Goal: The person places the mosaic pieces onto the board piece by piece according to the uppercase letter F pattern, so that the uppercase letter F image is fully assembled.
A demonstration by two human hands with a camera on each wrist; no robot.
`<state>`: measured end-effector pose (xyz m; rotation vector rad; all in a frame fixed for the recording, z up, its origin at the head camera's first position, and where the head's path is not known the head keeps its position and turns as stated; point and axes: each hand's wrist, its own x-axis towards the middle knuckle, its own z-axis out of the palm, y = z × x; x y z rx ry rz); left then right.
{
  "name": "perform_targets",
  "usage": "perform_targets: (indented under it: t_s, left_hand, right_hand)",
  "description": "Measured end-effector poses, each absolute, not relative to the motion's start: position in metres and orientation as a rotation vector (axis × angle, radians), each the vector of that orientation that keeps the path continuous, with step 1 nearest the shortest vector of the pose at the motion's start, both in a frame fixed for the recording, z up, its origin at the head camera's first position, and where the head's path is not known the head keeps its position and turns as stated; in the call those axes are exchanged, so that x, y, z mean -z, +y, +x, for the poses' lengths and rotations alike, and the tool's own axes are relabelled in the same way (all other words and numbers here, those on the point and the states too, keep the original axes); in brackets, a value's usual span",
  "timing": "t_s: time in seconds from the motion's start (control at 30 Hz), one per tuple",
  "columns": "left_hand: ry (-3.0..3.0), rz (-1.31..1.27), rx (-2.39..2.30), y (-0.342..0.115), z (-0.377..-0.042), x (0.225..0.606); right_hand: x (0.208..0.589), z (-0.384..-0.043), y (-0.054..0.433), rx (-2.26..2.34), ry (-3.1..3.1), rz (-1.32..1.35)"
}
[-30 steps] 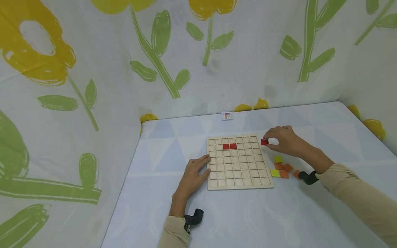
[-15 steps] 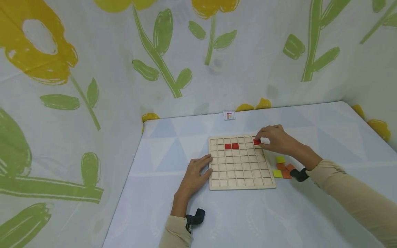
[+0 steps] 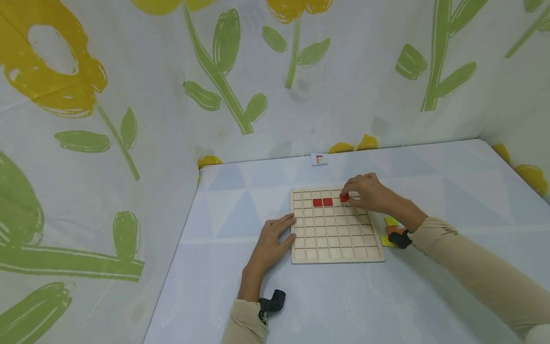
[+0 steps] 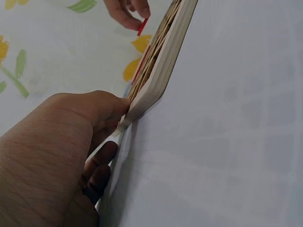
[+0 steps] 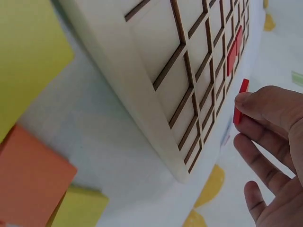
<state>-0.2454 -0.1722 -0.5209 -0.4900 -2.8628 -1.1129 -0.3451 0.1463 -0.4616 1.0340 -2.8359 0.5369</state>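
A wooden grid board (image 3: 335,229) lies flat on the table, with two red tiles (image 3: 322,202) side by side in its second row from the back. Between thumb and forefinger, my right hand (image 3: 369,192) pinches a third red tile (image 3: 344,197) above the board's back right part. The right wrist view shows this pinched tile (image 5: 241,101) tilted and apart from the grid. At the board's left edge rests my left hand (image 3: 268,243), its fingers fairly straight. In the left wrist view, the thumb of the left hand (image 4: 71,142) touches the board's rim.
Several loose tiles lie right of the board, among them a yellow tile (image 3: 386,241) and an orange tile (image 5: 35,175); the right wrist device partly hides them. A small card (image 3: 319,159) with a coloured grid pattern lies near the table's back edge, by the flowered backdrop (image 3: 361,95).
My right hand has carried the red tile leftward, from beside the board's right edge to above its back right cells. The left hand keeps its place at the left edge.
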Motion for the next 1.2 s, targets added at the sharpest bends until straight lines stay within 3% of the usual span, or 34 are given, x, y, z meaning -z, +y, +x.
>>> perform_targets:
  t_s: [1.2]
  left_hand:
    - [-2.873, -0.481, 1.085, -0.173, -0.247, 0.524]
  right_hand:
    - [0.465, -0.351, 0.137, -0.517, -2.866, 1.107]
